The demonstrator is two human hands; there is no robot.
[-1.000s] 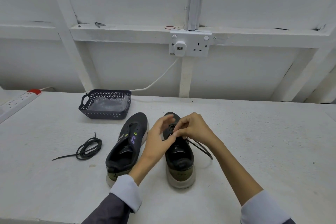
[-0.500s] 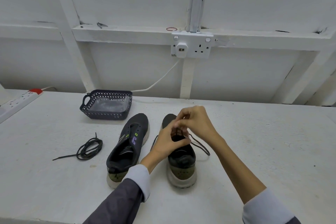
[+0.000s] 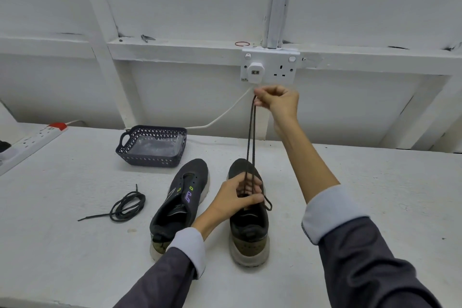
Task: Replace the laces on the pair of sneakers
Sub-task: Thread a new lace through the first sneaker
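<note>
Landmark: the laced sneaker (image 3: 250, 232), standing heel toward the person on the white desk (image 3: 75, 257).
Done: the bare sneaker (image 3: 180, 205) just left of the landmark shows open eyelets and no lace. A coiled black lace (image 3: 127, 206) lies on the desk further left, so I judge that one lace is already out.
In hand: the landmark's own lace (image 3: 251, 137) is drawn up out of its throat, which reads as unlacing the second shoe (threading cannot be ruled out).
Left to do: finish this shoe, then fit fresh laces to both. No replacement pair is plainly visible.
Right grip: the right hand (image 3: 277, 101) is raised high above the landmark, its fingers closed in a pinch on the lace.
Left grip: the left hand (image 3: 235, 197) is curled over the landmark's throat and holds the shoe down. Whether it also pinches the strands I cannot tell.
Lace look: thin, dark and round. Two strands run taut side by side up to the pinch, and a slack loop lies at the landmark's right flank.
Sneaker look: dark knit upper, olive heel panel, pale sole.
Behind the landmark: a dark perforated basket (image 3: 150, 160) stands to the left.
</note>
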